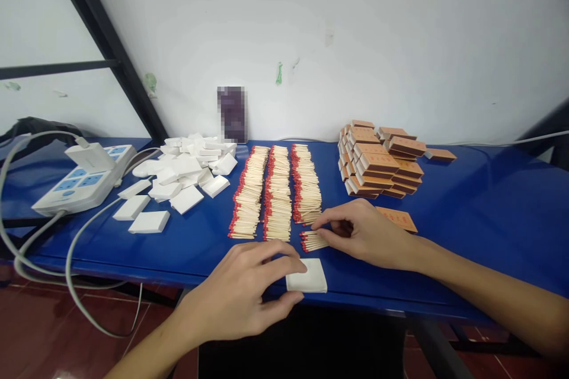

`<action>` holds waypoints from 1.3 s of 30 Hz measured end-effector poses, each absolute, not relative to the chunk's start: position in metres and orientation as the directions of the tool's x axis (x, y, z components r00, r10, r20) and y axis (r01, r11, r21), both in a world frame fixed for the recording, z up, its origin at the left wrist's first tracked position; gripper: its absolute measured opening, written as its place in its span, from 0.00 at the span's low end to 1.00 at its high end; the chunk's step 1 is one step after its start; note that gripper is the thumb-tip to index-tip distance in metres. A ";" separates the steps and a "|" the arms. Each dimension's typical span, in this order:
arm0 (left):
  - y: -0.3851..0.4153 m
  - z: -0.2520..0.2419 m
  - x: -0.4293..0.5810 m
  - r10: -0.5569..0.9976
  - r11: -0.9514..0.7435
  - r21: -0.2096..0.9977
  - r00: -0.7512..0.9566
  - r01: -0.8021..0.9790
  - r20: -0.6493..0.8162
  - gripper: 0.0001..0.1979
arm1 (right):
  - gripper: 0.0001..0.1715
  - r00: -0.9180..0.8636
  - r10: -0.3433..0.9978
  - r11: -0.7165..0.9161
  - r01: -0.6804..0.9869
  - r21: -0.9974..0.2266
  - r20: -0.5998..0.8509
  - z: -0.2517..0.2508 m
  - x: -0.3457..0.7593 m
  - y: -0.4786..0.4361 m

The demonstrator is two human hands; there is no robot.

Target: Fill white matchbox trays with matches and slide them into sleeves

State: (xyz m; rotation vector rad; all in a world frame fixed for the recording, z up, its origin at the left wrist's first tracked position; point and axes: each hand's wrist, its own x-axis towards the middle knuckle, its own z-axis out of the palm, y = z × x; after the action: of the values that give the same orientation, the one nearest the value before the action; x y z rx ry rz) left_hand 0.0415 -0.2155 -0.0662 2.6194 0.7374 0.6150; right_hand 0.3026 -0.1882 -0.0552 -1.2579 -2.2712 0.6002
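Note:
My left hand (251, 287) holds the left end of a white matchbox tray (316, 277) at the table's front edge, fingers on its far side and thumb at its near side. My right hand (367, 233) pinches the right end of a small bunch of red-tipped matches (311, 241) just behind the tray. Past the hands, three long rows of matches lie side by side: a left row (249, 192), a middle row (278, 195) and a right row (306, 183). An orange-brown matchbox sleeve (399, 219) lies flat behind my right wrist.
White matchbox trays (186, 168) are heaped at the left. Matchbox sleeves (377, 159) are stacked at the right. A power strip (84, 183) with a plugged-in charger and looping white cables (71, 254) occupies the left end. A pixelated dark rectangle (233, 115) stands against the wall.

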 end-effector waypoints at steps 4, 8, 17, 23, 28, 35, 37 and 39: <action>-0.216 -0.066 0.041 0.558 -0.802 0.436 0.773 0.409 0.302 0.11 | 0.12 -0.506 0.844 0.516 0.672 -0.531 0.179 -0.050 0.304 -0.191; -0.216 -0.066 0.040 0.551 -0.806 0.436 0.778 0.401 0.302 0.12 | 0.12 -0.540 0.826 0.541 0.676 -0.501 0.163 -0.047 0.304 -0.193; -0.216 -0.064 0.041 0.591 -0.762 0.492 0.762 0.421 0.264 0.14 | 0.13 -0.505 0.853 0.499 0.713 -0.492 0.133 -0.049 0.301 -0.191; -0.215 -0.064 0.042 0.597 -0.752 0.509 0.759 0.418 0.260 0.14 | 0.14 -0.526 0.844 0.515 0.739 -0.434 0.106 -0.046 0.301 -0.193; -0.215 -0.065 0.041 0.587 -0.760 0.511 0.761 0.401 0.276 0.15 | 0.12 -0.586 0.785 0.612 0.686 -0.393 0.200 -0.046 0.301 -0.195; -0.216 -0.065 0.041 0.577 -0.768 0.516 0.760 0.380 0.298 0.15 | 0.15 -0.679 0.673 0.739 0.639 -0.215 0.294 -0.052 0.302 -0.201; -0.216 -0.065 0.041 0.572 -0.772 0.515 0.761 0.373 0.306 0.14 | 0.15 -0.670 0.684 0.728 0.652 -0.210 0.288 -0.051 0.302 -0.201; -0.216 -0.065 0.040 0.570 -0.775 0.511 0.761 0.372 0.310 0.13 | 0.13 -0.648 0.715 0.699 0.677 -0.232 0.262 -0.049 0.302 -0.200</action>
State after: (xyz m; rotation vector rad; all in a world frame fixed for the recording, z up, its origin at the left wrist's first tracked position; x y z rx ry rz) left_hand 0.0400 -0.2157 -0.0654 2.5333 0.7151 0.6395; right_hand 0.3016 -0.2004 -0.0488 -1.0924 -2.5766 0.1604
